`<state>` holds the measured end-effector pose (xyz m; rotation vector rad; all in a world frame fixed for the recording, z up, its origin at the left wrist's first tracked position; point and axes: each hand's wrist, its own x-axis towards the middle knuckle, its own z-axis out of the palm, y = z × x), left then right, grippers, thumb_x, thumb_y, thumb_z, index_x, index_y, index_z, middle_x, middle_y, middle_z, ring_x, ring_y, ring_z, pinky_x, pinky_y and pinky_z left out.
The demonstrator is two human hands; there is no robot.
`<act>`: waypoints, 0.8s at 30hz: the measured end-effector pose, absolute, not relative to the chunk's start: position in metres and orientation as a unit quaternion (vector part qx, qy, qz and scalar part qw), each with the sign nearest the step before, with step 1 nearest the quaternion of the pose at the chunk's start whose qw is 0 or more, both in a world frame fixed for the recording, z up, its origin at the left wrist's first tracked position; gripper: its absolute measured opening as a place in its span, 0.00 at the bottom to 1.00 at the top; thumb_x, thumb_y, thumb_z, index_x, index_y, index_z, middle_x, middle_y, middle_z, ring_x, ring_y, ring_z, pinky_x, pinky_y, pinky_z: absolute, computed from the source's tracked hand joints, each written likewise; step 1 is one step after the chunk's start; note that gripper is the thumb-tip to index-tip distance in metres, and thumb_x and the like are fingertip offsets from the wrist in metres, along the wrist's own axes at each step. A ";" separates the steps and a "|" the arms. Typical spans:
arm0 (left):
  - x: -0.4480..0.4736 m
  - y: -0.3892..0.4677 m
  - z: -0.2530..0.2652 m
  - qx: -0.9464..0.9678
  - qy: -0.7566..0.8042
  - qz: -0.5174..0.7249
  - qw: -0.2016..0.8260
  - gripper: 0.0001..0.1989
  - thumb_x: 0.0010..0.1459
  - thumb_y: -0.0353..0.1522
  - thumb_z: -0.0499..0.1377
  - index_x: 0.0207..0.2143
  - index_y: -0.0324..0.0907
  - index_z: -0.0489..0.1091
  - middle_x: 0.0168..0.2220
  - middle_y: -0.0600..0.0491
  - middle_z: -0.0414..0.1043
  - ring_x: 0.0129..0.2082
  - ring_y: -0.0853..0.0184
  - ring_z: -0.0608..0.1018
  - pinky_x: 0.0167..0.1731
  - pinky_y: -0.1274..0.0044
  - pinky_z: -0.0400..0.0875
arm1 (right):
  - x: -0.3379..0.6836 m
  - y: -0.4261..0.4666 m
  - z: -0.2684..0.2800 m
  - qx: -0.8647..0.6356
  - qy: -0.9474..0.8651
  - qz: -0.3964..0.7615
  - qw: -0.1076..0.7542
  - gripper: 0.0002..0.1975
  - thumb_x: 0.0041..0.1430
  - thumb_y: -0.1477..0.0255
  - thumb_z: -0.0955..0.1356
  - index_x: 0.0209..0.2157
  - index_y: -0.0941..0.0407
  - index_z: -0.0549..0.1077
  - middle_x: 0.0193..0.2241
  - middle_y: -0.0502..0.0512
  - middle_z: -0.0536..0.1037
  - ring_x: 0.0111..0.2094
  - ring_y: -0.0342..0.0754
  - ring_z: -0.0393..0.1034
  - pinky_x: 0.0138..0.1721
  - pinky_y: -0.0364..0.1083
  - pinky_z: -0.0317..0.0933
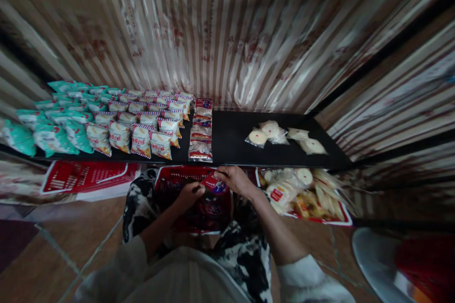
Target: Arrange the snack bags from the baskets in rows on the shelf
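Between my two hands, over the red basket on my lap, is a small red snack packet with a blue print. My right hand pinches its upper right corner. My left hand has its fingers closed at the packet's lower left edge. Inside the basket lie more dark red and purple packets, dim and partly covered by my hands. Just beyond, on the black shelf, a column of red and silver packets lies flat, one overlapping another.
On the black shelf, teal bags and white snack bags stand in rows at left. Clear-wrapped round white items lie at right. A basket of mixed packages sits right of my knees, a red basket left. A grey stool stands at lower right.
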<state>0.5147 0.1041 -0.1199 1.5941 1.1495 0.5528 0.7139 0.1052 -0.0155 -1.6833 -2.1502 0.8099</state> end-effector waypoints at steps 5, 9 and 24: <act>0.515 0.112 -0.108 0.640 0.471 0.286 0.535 0.12 0.51 0.38 0.53 0.26 0.40 0.71 0.27 0.53 0.74 0.30 0.66 0.74 0.35 0.76 0.68 | 0.722 0.109 -0.012 -0.630 -0.663 0.317 0.251 0.15 0.59 0.60 0.63 0.32 0.56 0.75 0.24 0.50 0.76 0.26 0.45 0.68 0.27 0.40 0.55; 0.519 0.121 -0.098 0.617 0.480 0.326 0.532 0.15 0.51 0.40 0.53 0.29 0.39 0.72 0.30 0.52 0.75 0.32 0.65 0.75 0.35 0.76 0.68 | 0.728 0.111 -0.020 -0.660 -0.583 0.324 0.345 0.20 0.53 0.58 0.68 0.44 0.54 0.72 0.34 0.53 0.79 0.33 0.48 0.73 0.34 0.43 0.62; 0.551 0.184 -0.065 0.553 0.525 0.392 0.515 0.13 0.52 0.40 0.54 0.24 0.39 0.69 0.20 0.57 0.66 0.22 0.71 0.68 0.23 0.81 0.61 | 0.697 0.134 -0.046 -0.543 -0.344 0.552 0.531 0.25 0.38 0.52 0.74 0.33 0.54 0.69 0.28 0.51 0.79 0.31 0.49 0.73 0.36 0.47 0.66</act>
